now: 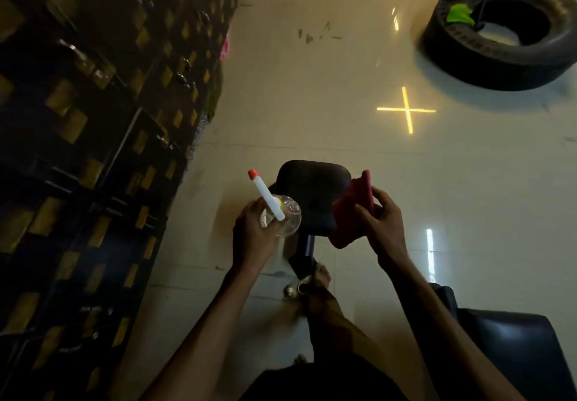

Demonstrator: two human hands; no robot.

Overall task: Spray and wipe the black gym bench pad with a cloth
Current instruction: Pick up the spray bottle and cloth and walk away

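Both tools in hand, nothing visibly begun on the pad. Left hand wrapped round a clear spray bottle, fingers clamped on its body, white nozzle with an orange tip angled up and away to the left rather than at the pad. Right hand gripping a red cloth, fingers closed on the bunched fabric, cloth hanging in the air just above the pad's right edge, apparently not pressed to it.

Black gym bench pad directly below and between the two hands, a small rounded square on a dark post standing on the pale tiled floor. Surface dull and dark in dim light; no wet sheen, droplets or wipe streaks to be made out, though too dim to be sure.

Judged from this: preparation stage only. Left to do, by the look of it: turning the nozzle down toward the pad, spraying, then lowering the cloth flat and wiping across the whole top.

Elsewhere: a second black padded seat at lower right, a tyre lying on the floor at upper right with a green rag on it, dark lockers along the left.
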